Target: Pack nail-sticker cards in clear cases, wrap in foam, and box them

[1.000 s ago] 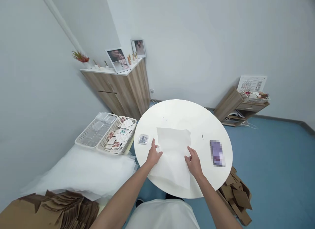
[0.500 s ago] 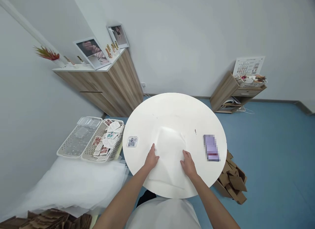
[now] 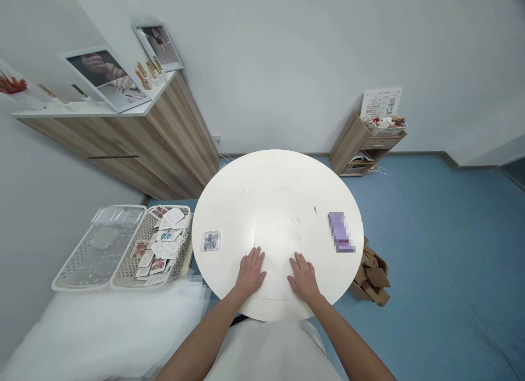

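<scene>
A thin, whitish see-through sheet (image 3: 275, 261) lies flat on the white round table (image 3: 273, 170) and is hard to tell from the tabletop. My left hand (image 3: 250, 273) rests on its left side, fingers stretched out and pointing away from me. Across from it, my right hand (image 3: 304, 278) presses on the sheet's right side with its fingers spread. Left of my left hand is a small clear plastic box (image 3: 211, 241) with dark pieces inside. A blurred-out purple item (image 3: 341, 233) lies to the right of my right hand.
Left of the table stand a white basket of printed cards (image 3: 164, 244) and a basket of clear plastic cases (image 3: 100, 250). Stacked white sheets (image 3: 110, 326) lie nearer me. Cardboard boxes (image 3: 371, 277) sit on the floor at right. A wooden cabinet (image 3: 180, 129) is behind left.
The sheet was slightly raised and creased between my hands; now it lies flatter. My hands went from partly curled at its edges to flat on it. The view has shifted.
</scene>
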{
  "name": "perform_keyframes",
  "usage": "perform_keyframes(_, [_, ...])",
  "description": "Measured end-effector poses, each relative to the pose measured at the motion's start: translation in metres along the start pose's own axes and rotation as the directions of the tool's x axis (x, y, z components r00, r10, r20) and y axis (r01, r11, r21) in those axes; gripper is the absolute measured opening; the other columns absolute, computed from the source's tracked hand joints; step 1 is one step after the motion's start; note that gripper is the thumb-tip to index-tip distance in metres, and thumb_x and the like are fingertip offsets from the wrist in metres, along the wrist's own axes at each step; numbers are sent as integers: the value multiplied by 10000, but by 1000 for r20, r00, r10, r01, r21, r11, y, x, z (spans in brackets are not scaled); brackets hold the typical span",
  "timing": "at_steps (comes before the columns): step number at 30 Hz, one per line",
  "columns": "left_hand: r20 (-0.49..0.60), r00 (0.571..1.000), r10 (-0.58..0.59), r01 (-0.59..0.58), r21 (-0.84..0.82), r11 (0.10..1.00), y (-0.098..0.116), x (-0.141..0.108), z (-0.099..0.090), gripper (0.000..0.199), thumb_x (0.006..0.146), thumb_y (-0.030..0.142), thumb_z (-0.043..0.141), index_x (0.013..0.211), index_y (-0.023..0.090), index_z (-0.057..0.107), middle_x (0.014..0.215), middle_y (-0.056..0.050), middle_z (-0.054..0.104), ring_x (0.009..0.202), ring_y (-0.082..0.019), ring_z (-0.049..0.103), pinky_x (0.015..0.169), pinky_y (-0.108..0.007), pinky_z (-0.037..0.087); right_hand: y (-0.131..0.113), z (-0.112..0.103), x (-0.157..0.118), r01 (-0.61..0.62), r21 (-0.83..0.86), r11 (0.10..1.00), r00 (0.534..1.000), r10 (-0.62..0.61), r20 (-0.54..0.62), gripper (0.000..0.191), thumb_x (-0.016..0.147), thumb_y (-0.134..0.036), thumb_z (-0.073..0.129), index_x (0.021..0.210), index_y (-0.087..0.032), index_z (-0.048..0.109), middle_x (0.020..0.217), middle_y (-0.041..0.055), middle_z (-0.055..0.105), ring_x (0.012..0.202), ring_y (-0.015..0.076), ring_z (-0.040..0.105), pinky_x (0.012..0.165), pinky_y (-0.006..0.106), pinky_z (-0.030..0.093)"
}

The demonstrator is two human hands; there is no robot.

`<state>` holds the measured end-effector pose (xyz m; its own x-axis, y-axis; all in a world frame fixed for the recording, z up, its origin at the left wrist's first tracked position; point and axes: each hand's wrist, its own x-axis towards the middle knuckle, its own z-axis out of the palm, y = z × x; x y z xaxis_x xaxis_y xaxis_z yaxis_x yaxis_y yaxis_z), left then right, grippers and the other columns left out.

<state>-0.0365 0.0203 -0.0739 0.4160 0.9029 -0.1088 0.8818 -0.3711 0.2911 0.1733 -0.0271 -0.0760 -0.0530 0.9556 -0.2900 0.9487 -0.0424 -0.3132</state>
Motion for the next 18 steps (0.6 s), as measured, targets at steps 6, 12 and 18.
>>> perform_keyframes(6, [22,996,84,-86,140,986,-9,3,6,501,830,379,372,1302,210,378,1401,-80,315,1310,-256,205,995,-443,231,-2,-9,12,-38,-68,997,998,42,53,521,789,-295,411,1298,-198,352,1450,66,202,1336,221,130,1032,433,117])
perform_keyframes(12, [77,995,56,-67,150,986,-11,14,4,541,824,388,391,1329,205,332,1421,-85,271,1321,-268,168,1003,-468,205,-4,-15,21,-66,-95,993,996,72,55,505,781,-263,407,1281,-201,365,1447,63,211,1338,227,112,1026,450,111])
perform_keyframes(18, [113,993,38,-54,141,988,-15,9,5,571,823,393,382,1355,212,279,1439,-75,226,1330,-274,124,1003,-476,209,-6,-11,17,-78,-105,991,996,81,30,511,783,-241,396,1290,-198,352,1449,72,202,1339,229,107,1022,448,130])
